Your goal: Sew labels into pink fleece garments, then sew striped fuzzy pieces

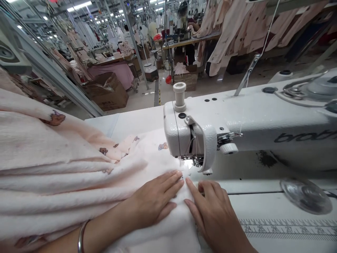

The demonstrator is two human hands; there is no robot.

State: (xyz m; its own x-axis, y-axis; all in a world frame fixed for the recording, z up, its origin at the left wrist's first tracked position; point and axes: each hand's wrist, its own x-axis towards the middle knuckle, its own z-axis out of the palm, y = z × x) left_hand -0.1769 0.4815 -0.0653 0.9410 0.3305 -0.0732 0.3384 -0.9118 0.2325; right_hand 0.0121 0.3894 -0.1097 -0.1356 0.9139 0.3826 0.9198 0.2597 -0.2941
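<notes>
Pale pink plush fabric (86, 196) printed with small brown bears lies in folds from the left across to the sewing machine (189, 130). My left hand (158, 196) rests flat on this fabric, fingers stretched toward the lit needle area. Just right of it, my right hand (213, 207) touches the fabric's right edge with index finger and thumb apart. The other fingers of that hand are curled, and their tips are partly hidden. Both hands are close in front of the presser foot (196, 161), which is partly hidden by a white curved guard (209, 144).
A printed ruler (279, 228) runs along the white table at right, near a clear round disc (305, 196). Beyond the machine are cardboard boxes (107, 91), a metal pole (135, 45) and hanging pink garments (244, 31). A co-worker's hand (194, 26) shows at another table.
</notes>
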